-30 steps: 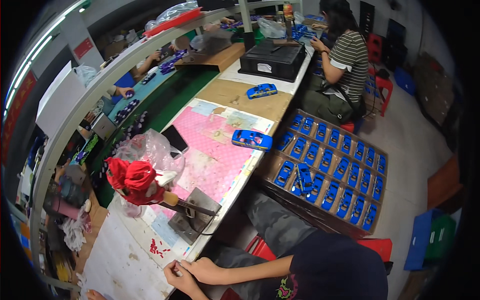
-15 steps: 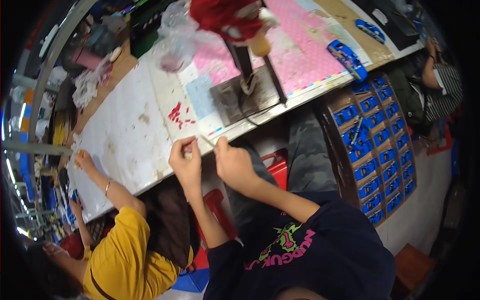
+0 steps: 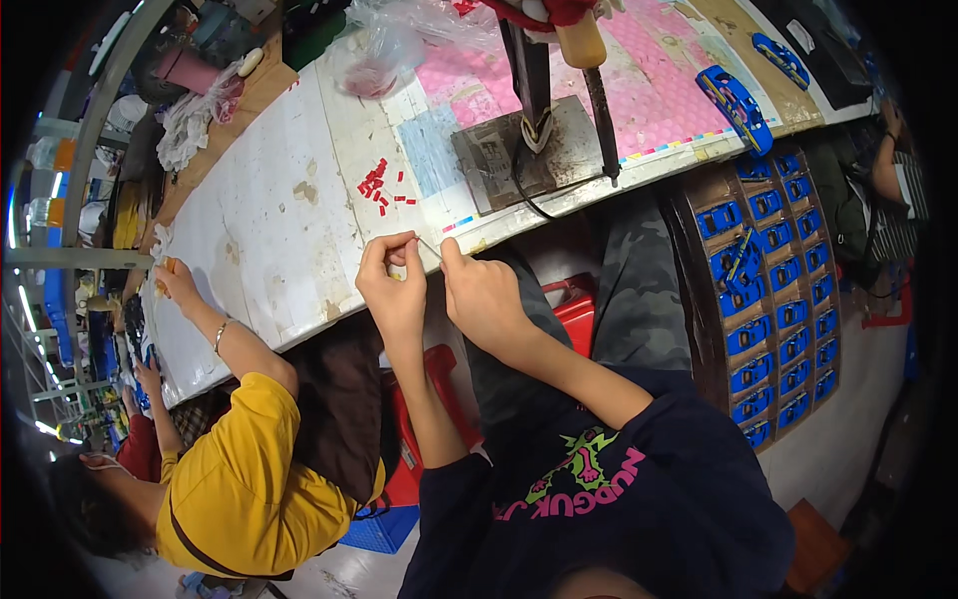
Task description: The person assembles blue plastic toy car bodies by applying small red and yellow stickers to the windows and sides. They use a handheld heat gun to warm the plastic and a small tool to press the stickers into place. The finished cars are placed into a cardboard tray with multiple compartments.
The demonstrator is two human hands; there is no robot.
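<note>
We see the left hand with thumb and fingertip together, can't tell what's between them, and the right hand clamped on a thin grey tool reaching to that pinch, by the near edge of the white table. We'd flag a slip: a skidding tip could jab the left fingertips, and a careless forward knock could scatter the loose red pieces lying just beyond.

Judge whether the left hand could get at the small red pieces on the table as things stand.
Probably yes: the red pieces lie on the table just beyond the left hand, with nothing visible standing between. It seems busy at a thin rod, though, and may need freeing first.
</note>
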